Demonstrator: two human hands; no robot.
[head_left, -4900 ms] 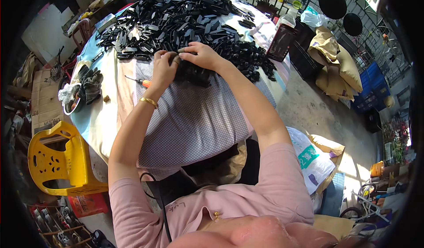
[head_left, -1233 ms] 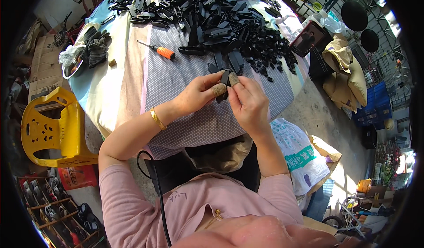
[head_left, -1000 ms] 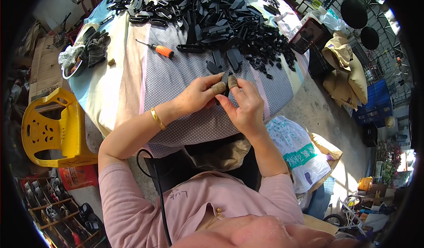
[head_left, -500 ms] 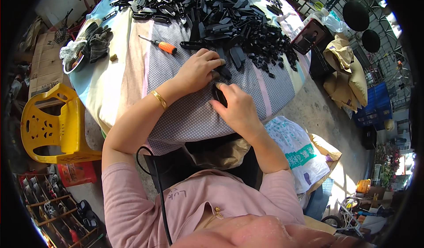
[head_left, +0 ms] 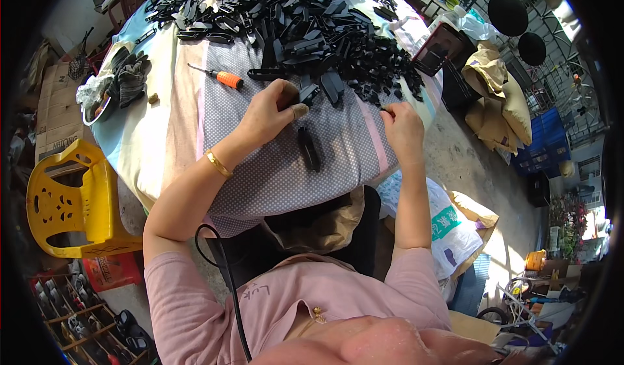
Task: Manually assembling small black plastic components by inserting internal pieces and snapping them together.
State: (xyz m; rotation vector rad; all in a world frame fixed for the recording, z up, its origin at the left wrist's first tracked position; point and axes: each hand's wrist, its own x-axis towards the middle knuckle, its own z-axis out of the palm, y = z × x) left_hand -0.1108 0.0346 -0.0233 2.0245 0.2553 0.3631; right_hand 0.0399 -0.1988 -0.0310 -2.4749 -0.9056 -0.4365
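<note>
My left hand [head_left: 268, 110] is closed at the near edge of the pile, with a short black plastic piece [head_left: 309, 94] between its thumb and fingers. Off to the right, my right hand [head_left: 404, 130] pinches at the fringe of the small black pieces [head_left: 389, 79]; a dark bit shows at its fingertips, mostly hidden. A long black plastic part [head_left: 309, 149] lies by itself on the dotted tablecloth [head_left: 260, 176], between my hands and touched by neither. Beyond my hands spreads a large heap of black plastic parts [head_left: 286, 20].
An orange-handled screwdriver [head_left: 229, 79] lies left of the heap. Dark gloves [head_left: 130, 79] and a white bowl [head_left: 97, 110] sit at the table's left edge. A phone [head_left: 437, 48] stands at the right edge. A yellow chair [head_left: 84, 202] is beside the table, left.
My hands have moved apart. The right one has let go of the long black part, leaving it on the cloth, and gone right to the small pieces. The head view has shifted slightly.
</note>
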